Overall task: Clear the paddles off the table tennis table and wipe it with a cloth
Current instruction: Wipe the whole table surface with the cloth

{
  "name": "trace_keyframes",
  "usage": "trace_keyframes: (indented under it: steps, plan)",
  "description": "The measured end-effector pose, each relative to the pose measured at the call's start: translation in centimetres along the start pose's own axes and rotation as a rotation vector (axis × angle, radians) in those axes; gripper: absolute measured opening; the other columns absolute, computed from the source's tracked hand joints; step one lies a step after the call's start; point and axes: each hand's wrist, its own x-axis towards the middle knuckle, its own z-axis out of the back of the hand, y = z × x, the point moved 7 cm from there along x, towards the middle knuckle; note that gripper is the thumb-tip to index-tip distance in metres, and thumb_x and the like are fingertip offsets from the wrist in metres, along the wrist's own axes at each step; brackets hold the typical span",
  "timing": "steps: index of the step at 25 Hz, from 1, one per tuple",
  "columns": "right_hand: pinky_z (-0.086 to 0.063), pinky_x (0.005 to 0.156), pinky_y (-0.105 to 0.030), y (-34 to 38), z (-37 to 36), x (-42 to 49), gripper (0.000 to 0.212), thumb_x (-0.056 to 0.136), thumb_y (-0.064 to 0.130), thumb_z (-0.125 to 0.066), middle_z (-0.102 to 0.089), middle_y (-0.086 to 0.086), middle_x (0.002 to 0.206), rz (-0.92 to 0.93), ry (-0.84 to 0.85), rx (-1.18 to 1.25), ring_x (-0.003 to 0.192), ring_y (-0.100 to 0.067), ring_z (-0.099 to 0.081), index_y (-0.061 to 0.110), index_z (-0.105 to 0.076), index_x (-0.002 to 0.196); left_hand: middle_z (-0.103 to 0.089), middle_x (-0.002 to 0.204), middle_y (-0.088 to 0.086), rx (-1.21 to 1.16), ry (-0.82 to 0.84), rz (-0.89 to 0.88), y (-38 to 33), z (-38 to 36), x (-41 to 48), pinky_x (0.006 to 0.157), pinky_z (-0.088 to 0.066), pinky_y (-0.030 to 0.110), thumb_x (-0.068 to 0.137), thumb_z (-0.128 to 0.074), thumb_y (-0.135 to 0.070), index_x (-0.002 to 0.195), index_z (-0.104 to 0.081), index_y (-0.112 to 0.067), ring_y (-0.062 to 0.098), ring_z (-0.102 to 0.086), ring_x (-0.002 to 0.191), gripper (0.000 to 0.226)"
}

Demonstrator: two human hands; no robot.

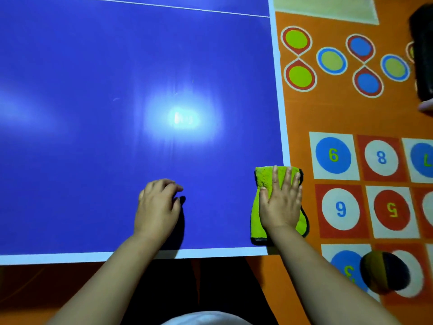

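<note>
Head view: blue table (93,113) with white edge lines, seen from its near end.
Cloth (257,221): green, dark-trimmed, on the table's near right corner (part overhangs the right edge).
Right hand (281,202): flat on the Cloth, fingers straight and spread, pressing down.
Left hand (157,207): rests on the table, fingers loosely curled, holding nothing.
Floor: orange mat (328,113) with numbered circles 6, 8, 9, 5.

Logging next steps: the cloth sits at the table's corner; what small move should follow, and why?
Probably slide the right hand, flat on the green cloth, leftward along the near edge: the cloth overhangs the near right corner of the table, and most of the blue surface lies to its left.
</note>
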Motion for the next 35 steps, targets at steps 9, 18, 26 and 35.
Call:
trace_keyframes:
  steps: [9,18,26,35]
  plan:
    - [-0.001,0.118,-0.046,12.5,-0.8,-0.6,0.069,0.094,0.05,-0.035,-0.003,-0.011,0.161,-0.09,-0.017,0.019,0.148,-0.031,0.004,0.026,-0.009,0.153,-0.053,0.126,0.012,0.042,-0.006,0.168,11.6,5.4,1.5,0.098,-0.033,0.048,0.078,-0.067,-0.008,0.116,-0.06,-0.009,0.034,-0.045,0.118,0.039]
    - [-0.011,0.114,-0.051,32.5,-3.6,-6.8,0.074,0.083,0.053,-0.032,-0.02,-0.015,0.157,0.185,-0.027,-0.037,0.146,-0.036,-0.013,0.022,-0.024,0.151,-0.059,0.117,0.01,0.029,-0.012,0.179,23.6,11.2,3.1,0.096,-0.032,0.045,0.075,-0.066,-0.003,0.11,-0.063,-0.011,0.032,-0.048,0.111,0.035]
    - [0.001,0.114,-0.06,45.8,-6.0,-10.8,0.072,0.086,0.05,-0.018,-0.005,-0.013,0.16,0.669,0.099,-0.121,0.146,-0.037,0.008,0.024,-0.012,0.153,-0.061,0.113,0.011,0.044,-0.115,0.315,28.4,13.8,3.3,0.093,-0.033,0.046,0.076,-0.062,0.002,0.105,-0.065,-0.011,0.035,-0.049,0.107,0.032]
    - [-0.01,0.116,-0.054,34.0,-2.7,0.7,0.07,0.082,0.047,-0.03,-0.022,-0.005,0.158,0.558,0.01,-0.037,0.147,-0.028,-0.013,0.027,-0.029,0.149,-0.061,0.112,0.011,0.052,-0.098,0.215,17.7,9.4,8.2,0.092,-0.034,0.043,0.072,-0.063,0.003,0.105,-0.065,-0.01,0.034,-0.051,0.106,0.035]
